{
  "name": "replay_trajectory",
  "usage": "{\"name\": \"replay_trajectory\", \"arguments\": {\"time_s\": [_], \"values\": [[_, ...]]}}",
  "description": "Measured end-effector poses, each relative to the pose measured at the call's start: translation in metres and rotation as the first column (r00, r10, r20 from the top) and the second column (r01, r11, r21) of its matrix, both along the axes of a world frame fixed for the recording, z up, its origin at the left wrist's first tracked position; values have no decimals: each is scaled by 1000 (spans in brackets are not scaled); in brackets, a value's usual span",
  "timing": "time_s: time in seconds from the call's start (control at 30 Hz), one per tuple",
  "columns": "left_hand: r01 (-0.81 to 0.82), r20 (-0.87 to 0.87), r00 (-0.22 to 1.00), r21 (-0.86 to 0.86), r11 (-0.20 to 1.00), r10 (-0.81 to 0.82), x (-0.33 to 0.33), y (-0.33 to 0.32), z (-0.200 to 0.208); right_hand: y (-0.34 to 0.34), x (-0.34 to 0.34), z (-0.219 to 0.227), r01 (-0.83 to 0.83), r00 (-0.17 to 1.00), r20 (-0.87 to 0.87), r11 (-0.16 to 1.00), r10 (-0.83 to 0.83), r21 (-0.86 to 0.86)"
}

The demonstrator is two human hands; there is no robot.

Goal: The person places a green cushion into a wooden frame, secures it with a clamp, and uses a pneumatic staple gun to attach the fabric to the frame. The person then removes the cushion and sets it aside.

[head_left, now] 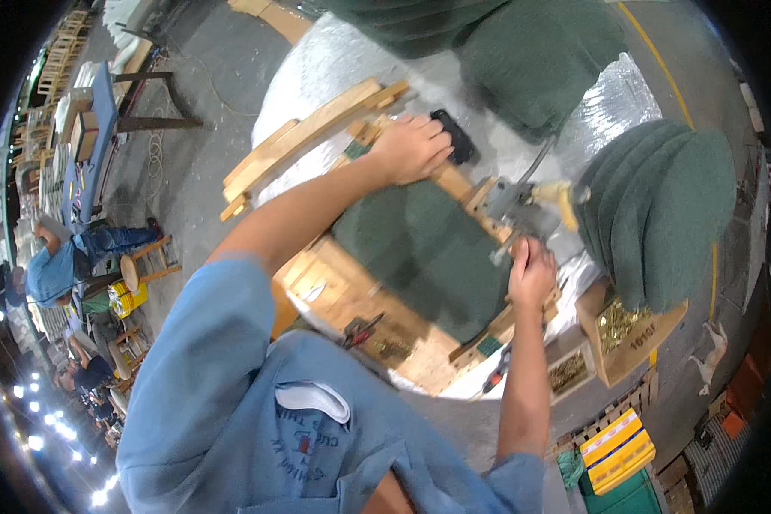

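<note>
Here, boxes (657, 332) near the frame (454, 182) hold golden bits (621, 327).

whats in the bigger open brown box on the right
Small gold-coloured metal pieces show inside the brown box. They hide its bottom, and the stacked green pads block part of its far side.

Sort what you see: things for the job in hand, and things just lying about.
Likely part of the job:
wooden bar under the left hand
dark green pad beside it
metal tool near the right hand

Apparently just lying about:
yellow package, lower right
blue-topped table, far left
</note>
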State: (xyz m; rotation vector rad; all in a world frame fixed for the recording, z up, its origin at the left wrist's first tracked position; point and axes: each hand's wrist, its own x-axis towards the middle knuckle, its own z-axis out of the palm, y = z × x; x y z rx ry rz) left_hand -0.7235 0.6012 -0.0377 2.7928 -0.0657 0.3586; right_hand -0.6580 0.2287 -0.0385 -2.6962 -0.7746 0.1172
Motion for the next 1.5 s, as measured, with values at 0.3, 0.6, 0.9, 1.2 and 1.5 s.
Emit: {"name": "replay_trajectory", "arguments": {"time_s": [0.3,0.6,0.9,1.2,1.5], "values": [[-30,-27,999,38,999,31,1,3,6,17,5,7,27,998,63,998,-23,-61],[-84,-84,993,8,996,85,1,5,-6,165,16,198,-78,957,269,804,-105,589],[-139,267,950,-94,986,159,-56,39,5,182,15,182,-24,854,503,954,-136,298],[-523,-478,710,135,842,517,-183,158,9,175,16,178,10,841,514,955,-168,296],[-500,-108,849,150,853,517,-278,235,57,180,23,172,-44,821,545,934,-168,353]]}}
